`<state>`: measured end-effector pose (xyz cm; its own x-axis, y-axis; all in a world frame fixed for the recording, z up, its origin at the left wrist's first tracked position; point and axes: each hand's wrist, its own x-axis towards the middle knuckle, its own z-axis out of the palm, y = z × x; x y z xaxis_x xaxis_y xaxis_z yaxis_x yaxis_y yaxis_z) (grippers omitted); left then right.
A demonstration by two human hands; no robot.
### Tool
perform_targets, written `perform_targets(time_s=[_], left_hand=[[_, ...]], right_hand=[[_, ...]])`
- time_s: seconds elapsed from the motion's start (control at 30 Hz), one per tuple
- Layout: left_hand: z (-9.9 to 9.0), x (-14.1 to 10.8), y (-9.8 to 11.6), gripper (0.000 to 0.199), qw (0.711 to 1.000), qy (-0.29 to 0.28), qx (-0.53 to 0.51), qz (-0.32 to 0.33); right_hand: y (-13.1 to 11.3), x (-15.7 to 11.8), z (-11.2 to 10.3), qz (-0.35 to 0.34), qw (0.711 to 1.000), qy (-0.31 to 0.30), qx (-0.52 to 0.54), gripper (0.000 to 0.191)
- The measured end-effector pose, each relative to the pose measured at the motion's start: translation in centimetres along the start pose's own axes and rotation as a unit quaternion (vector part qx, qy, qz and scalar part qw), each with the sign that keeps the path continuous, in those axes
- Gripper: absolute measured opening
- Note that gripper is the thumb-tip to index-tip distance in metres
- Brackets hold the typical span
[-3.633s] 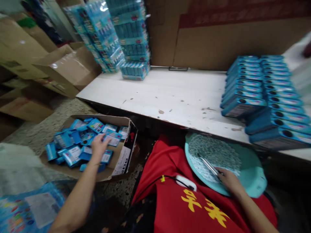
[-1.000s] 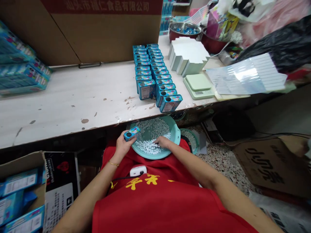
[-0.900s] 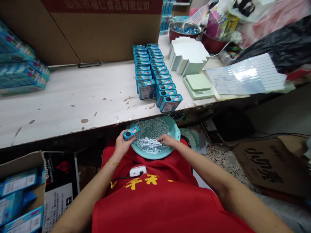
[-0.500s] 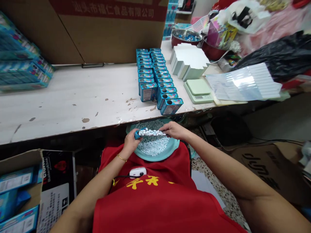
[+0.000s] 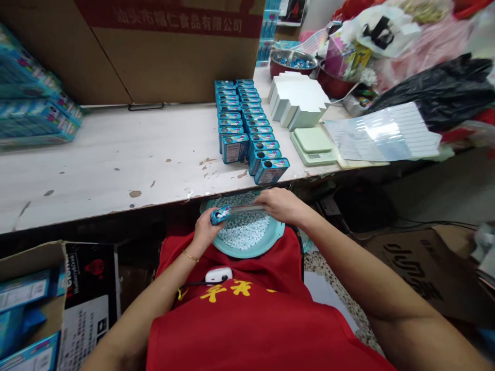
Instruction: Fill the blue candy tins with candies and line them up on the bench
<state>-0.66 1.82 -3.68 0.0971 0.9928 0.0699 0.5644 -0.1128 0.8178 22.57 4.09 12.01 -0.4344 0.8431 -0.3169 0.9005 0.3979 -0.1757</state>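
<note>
Over a pale green basin (image 5: 266, 246) of small white and light-blue candies (image 5: 245, 232), my left hand (image 5: 204, 229) is wrapped round a small blue tin (image 5: 220, 215). White candies show at the tin's round opening. My right hand (image 5: 280, 204) grips a narrow clear scoop (image 5: 245, 208), its far end touching or very near the tin's opening. No candies can be made out on the scoop. The basin rests at my lap, partly under the table edge.
Two rows of blue tins (image 5: 247, 118) stand on the white table (image 5: 154, 154). Right of them are stacked white cartons (image 5: 299, 98), a green scale (image 5: 315, 146) and plastic sheets (image 5: 382, 134). A large cardboard box (image 5: 174, 62) stands behind; an open carton (image 5: 34, 250) sits low left.
The candies that lay along the scoop have left it, and some now show in the tin's opening. My right hand has risen slightly, and the tin has tilted more toward me.
</note>
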Motion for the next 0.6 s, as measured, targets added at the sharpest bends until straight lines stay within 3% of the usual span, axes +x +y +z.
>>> perform_targets(time_s=[0.07,0.17,0.27,0.33,0.43,0.6], left_hand=[[-0.5,-0.3,-0.2,0.04,1.0,0.008,-0.018,-0.008],[-1.1,-0.7,-0.2,0.041,0.999,0.015,-0.048,-0.015],[-1.4,-1.0,-0.1,0.043,0.997,0.026,-0.065,-0.029],[-1.4,-1.0,-0.1,0.043,0.997,0.028,-0.066,-0.037],[-1.6,-1.0,-0.1,0.043,0.997,0.036,-0.061,-0.041],[-2.1,-1.0,0.1,0.043,0.995,0.044,-0.064,-0.06]], right_hand=[[2.3,0.2,3.0,0.017,0.999,0.016,0.037,0.036],[3.6,2.0,9.2,0.071,0.996,-0.024,0.057,0.038],[1.6,4.0,15.0,0.104,0.992,-0.054,0.038,0.041],[-0.2,4.7,17.5,0.091,0.992,-0.074,0.042,0.039],[-1.4,5.2,19.3,0.061,0.99,-0.114,0.062,0.035],[1.4,4.7,19.2,0.016,0.979,-0.156,0.132,0.045]])
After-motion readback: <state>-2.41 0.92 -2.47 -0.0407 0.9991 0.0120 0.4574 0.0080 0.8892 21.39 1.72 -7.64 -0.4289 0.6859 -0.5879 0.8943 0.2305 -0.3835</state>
